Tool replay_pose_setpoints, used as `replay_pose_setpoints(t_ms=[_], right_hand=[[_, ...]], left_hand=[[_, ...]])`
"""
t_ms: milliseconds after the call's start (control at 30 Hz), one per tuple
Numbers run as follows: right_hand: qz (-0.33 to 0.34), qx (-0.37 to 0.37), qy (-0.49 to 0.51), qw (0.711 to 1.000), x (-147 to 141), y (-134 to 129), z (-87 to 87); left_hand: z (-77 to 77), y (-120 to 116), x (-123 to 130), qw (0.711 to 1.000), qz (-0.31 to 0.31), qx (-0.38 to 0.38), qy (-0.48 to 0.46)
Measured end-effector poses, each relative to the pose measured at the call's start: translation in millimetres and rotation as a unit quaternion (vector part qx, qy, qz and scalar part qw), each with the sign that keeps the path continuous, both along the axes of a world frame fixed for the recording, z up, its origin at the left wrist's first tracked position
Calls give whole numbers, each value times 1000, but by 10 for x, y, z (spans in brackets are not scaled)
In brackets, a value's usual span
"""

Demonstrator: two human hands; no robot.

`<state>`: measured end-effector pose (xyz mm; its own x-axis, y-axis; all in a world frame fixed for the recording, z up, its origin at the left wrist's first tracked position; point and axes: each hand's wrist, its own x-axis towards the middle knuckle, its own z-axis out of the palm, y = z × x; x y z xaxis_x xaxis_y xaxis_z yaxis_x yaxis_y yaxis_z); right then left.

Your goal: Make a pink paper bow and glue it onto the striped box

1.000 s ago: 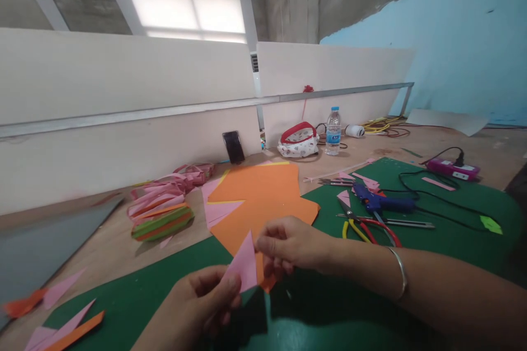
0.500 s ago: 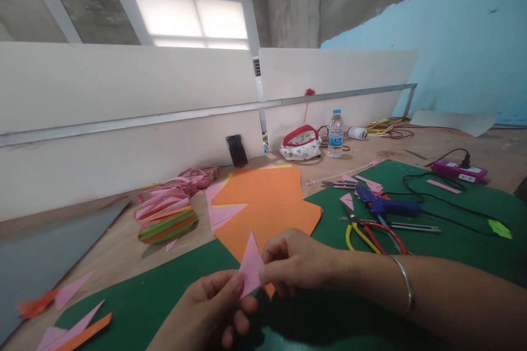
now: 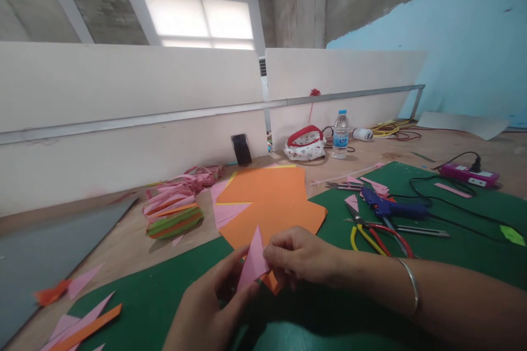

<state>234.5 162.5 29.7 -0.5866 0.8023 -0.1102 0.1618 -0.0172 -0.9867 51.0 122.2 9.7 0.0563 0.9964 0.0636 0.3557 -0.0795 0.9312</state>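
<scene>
Your two hands held one pink triangle [image 3: 254, 260], near the middle, above the green mat [image 3: 156, 288]: your left hand [image 3: 208, 296] closed at its lower left, your right hand [image 3: 302, 255] pinched its right edge. The paper could have creased or torn had your grips pulled against each other. Far off stood one bottle [image 3: 340, 140] and one phone [image 3: 241, 151]; to the right lay one glue gun [image 3: 395, 208].

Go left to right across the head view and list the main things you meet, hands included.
Orange strip → left hand → pink paper triangle → right hand → blue glue gun → purple power strip → bright green scrap.
</scene>
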Motion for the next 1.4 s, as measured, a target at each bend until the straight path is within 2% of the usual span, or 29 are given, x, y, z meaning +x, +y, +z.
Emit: replay_pose_setpoints(t_ms=[233, 400, 500, 567, 700, 800, 933, 1033, 1233, 1400], right_hand=[[11, 3, 13, 1000, 10, 12, -12], [-10, 12, -1, 1000, 9, 9, 35], [-14, 21, -12, 1000, 8, 6, 51], [-8, 21, -19, 1000, 9, -2, 51], [-1, 23, -34, 999, 21, -23, 38], [-2, 27, -45, 999, 27, -30, 41], [-8, 23, -50, 998, 11, -36, 58], [-7, 13, -52, 999, -1, -47, 66], [-11, 36, -70, 997, 15, -48, 54], [18, 38, -48, 998, 3, -65, 22]], left_hand=[[50, -19, 37, 973, -72, -127, -177], [175, -68, 43, 941, -53, -209, -259], [193, -73, 59, 930, -63, -237, -273], [158, -72, 76, 930, -60, -238, -275], [54, -61, 87, 931, 2, -220, -292], [20, -44, 55, 933, 5, -223, -283], [56, -42, 43, 939, 7, -226, -260], [114, -72, 95, 949, 18, -199, -244], [189, -131, 142, 953, 31, -174, -248], [160, -59, 58, 976, 19, -136, -168]])
